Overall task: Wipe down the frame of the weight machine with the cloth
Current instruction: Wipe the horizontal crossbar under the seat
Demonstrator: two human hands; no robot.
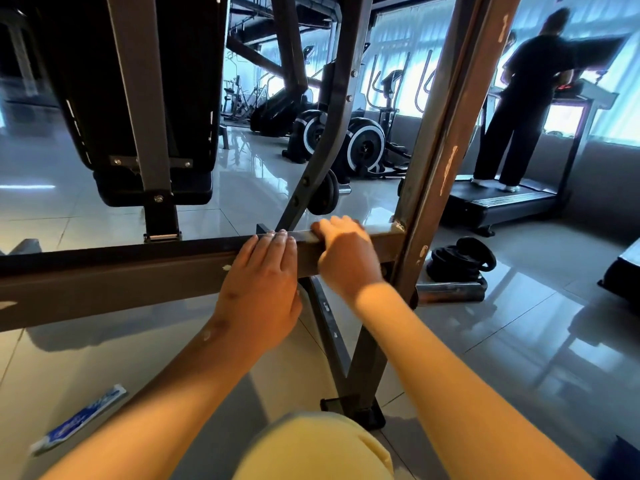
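**Weight machine frame, head view.** We see its largest member, the crossbar, running across the middle of the picture to meet the chipped upright right of centre. We judge the steel stiff, heavy and fixed, so it needs no holding, only something to steady against. Its painted faces look smooth and may be slippery.

The left hand lies at centre, its fingers straight and together, laid flat over the bar's near face and top edge. The right hand, just beside it toward the upright, has its fingers curled over the bar's top edge.

The cloth is not visible (it may lie under a palm; we cannot tell). Weight plates rest on the floor at right, and a blue-and-white tube lies at lower left.
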